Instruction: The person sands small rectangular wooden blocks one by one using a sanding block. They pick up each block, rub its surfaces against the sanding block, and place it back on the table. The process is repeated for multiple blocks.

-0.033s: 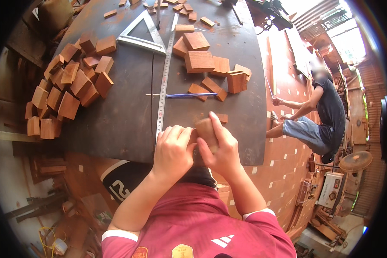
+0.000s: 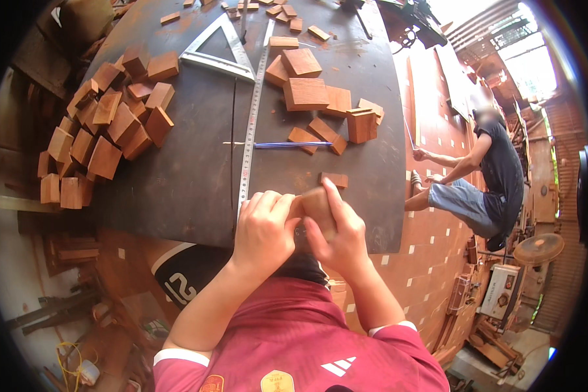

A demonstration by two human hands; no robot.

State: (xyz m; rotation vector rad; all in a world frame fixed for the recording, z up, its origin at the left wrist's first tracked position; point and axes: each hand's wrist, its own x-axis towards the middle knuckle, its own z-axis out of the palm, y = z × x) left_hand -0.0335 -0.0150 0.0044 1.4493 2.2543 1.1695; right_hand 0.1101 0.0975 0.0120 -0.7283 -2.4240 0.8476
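At the near edge of the dark tabletop, my right hand grips a wooden block, its fingers along the right side and thumb on the near face. My left hand is closed against the block's left side. A sliver of brown shows by its fingertips, but what it holds is hidden. Just beyond the block lies a small flat wood piece. A steel tape measure strip runs away from my left hand. Blue thin rods lie across the table near two wood pieces.
Many wooden blocks are heaped at the left, and another group stands at the far right. A metal triangle frame lies beyond the tape. A narrow slot cuts the tabletop. At the right, a person sits over a tiled floor.
The block in my right hand has shifted and tilted slightly, showing more of its top face. Both hands stay nearly in place; the view has moved a little.
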